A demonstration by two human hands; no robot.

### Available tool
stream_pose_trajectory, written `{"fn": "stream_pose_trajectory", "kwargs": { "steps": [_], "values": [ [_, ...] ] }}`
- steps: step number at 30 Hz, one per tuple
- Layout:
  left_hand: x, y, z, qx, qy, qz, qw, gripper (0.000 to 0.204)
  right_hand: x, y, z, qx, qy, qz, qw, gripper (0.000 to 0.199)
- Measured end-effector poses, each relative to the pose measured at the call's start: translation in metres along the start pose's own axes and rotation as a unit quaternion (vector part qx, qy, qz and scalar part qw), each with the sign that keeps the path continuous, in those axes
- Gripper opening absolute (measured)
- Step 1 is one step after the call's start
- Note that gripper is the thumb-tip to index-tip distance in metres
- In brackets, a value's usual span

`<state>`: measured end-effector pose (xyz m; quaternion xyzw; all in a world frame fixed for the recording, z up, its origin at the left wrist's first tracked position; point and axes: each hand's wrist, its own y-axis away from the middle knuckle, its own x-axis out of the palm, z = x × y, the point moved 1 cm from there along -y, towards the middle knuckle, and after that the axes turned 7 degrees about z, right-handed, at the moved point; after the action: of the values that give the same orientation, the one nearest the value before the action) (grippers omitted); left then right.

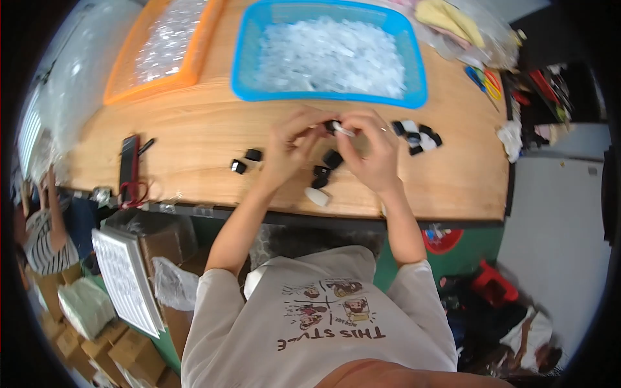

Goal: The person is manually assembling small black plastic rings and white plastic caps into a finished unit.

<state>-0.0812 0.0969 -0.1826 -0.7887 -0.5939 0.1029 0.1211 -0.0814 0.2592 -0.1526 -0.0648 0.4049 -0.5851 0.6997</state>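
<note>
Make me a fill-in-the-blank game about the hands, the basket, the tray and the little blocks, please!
1. The left hand and right hand hold a small piece coloured ____ and white.
2. Just left of the left hand lie ____ small black blocks.
3. The basket straight beyond the hands, heaped with pale bits, is ____.
4. The tray to the left of that basket is ____.

Missing words: black; two; blue; orange.

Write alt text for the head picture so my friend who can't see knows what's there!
A person's left hand and right hand hold a small black-and-white piece together over a wooden table. More black and white pieces lie nearby; beyond are a blue basket of whitish, see-through bits and an orange tray.
</note>
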Motion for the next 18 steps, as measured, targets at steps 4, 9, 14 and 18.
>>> {"fn": "stream_pose_trajectory", "kwargs": {
  "steps": [4,9,14,18],
  "values": [
    [0.005,0.001,0.006,0.015,-0.005,-0.02,1.0,0.03,-0.002,0.006,0.003,0.037,-0.022,-0.001,0.999,0.017],
    [0.004,0.003,0.004,0.033,-0.014,-0.038,0.999,0.028,0.003,0.008,0.007,0.071,-0.03,-0.006,0.997,0.026],
    [0.004,0.005,0.001,0.016,0.088,0.014,0.996,0.03,0.005,0.004,0.01,0.022,-0.01,-0.004,1.0,0.028],
    [0.002,0.004,0.008,0.014,0.183,0.016,0.983,0.023,0.008,0.005,0.011,0.027,-0.026,-0.02,0.999,0.029]
  ]
}}
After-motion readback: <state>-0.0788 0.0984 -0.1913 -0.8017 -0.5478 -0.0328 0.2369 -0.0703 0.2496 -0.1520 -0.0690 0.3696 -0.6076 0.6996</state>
